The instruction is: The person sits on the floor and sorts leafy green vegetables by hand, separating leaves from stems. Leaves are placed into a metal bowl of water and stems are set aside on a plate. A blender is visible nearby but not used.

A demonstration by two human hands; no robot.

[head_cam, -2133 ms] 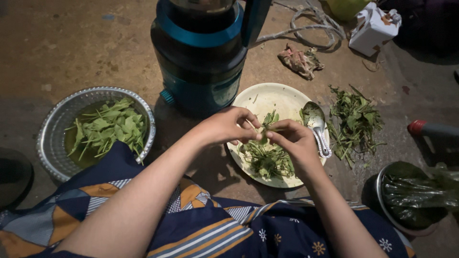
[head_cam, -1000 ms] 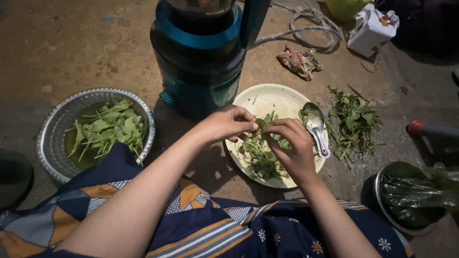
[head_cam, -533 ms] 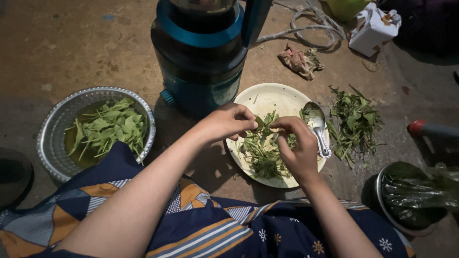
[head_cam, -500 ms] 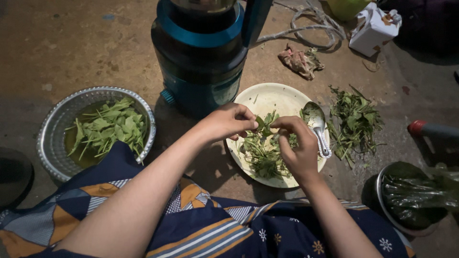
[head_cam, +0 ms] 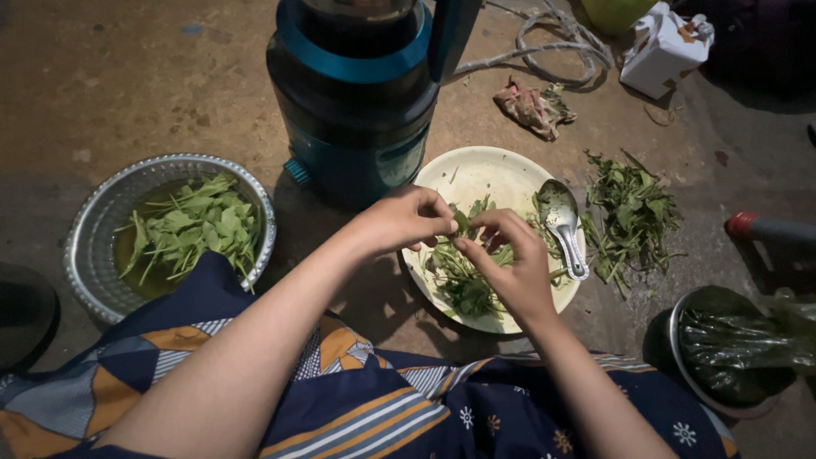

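Pinching a small green sprig (head_cam: 461, 223) between them, the left hand (head_cam: 406, 219) and right hand (head_cam: 510, 265) meet just above the cream plate (head_cam: 476, 170). Light, limp and easily torn, it probably wants fingertip hold at the stem; its axis cannot be told. Beyond stands a blue flask (head_cam: 357, 93).

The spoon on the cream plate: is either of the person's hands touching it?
No. The spoon lies on the plate's right side, while both the left hand and right hand pinch a green leaf beside it.
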